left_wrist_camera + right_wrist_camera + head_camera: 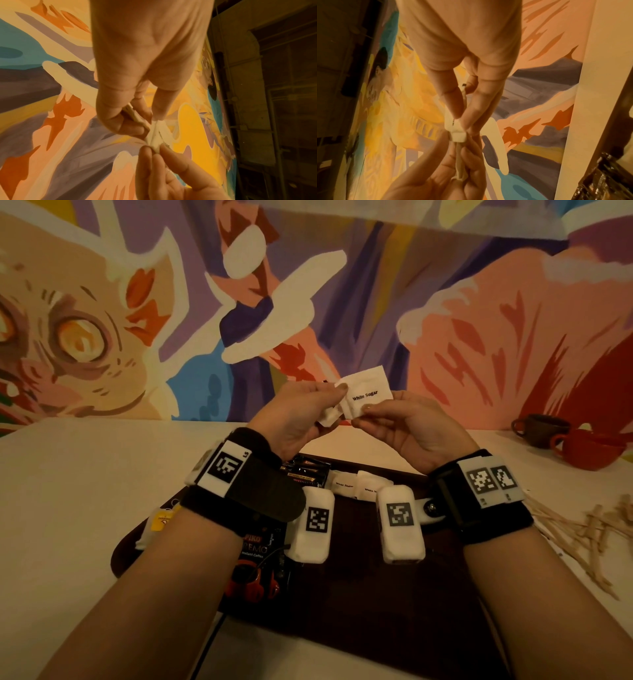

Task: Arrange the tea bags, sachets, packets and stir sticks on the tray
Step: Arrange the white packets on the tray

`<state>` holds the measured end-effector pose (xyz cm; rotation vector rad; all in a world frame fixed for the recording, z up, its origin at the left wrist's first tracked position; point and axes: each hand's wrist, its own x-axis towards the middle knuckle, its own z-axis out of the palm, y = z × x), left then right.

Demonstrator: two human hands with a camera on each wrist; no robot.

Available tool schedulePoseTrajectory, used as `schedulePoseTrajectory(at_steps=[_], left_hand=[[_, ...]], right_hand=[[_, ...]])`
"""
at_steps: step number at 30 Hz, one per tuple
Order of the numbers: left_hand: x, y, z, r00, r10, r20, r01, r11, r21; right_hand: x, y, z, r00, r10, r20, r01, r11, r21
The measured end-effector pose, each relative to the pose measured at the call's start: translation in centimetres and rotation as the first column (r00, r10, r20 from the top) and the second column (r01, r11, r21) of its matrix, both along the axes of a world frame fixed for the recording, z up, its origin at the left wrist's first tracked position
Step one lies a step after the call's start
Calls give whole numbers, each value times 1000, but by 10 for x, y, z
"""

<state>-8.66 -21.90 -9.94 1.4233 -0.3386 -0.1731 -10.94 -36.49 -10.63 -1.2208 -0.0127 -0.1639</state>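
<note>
Both hands are raised above the dark tray (376,604) and share a small stack of white sugar sachets (368,397). My left hand (337,400) pinches the stack's left side, thumb in front, and a second sachet (328,418) sticks out below. My right hand (364,414) pinches the front sachet's lower edge. The left wrist view shows the sachets (155,135) edge-on between my left hand (145,120) and the other hand's fingertips. In the right wrist view my right hand (461,115) pinches the sachets (456,129). Wooden stir sticks (589,529) lie scattered on the table to the right.
The tray holds black coffee packets (305,470), two white sugar sachets (356,486), an instant coffee packet (260,553) and a yellow-tagged tea bag (161,520) at its left edge. A brown cup (541,429) and a red cup (592,448) stand at the far right by the mural wall.
</note>
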Motion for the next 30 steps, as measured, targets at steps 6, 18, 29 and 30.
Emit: schedulePoseTrajectory(at_steps=[6,18,29,30], left_hand=[[2,3,1,998,60,23,-61,997,47],[2,7,7,994,110,-13,-110,994,-16],[1,16,14,995,100,21,-99,994,-35],[1,17,15,995,102,23,-101,994,-35]], right_hand=[[-3,-8,1,1000,-11,-3,10,977,-214],[20,-26,-21,938,-288,-192,199,903,-380],[41,-14,-63,815,-314,-487,-42,806,-591],[41,-12,-64,812,-304,-498,-58,807,-587]])
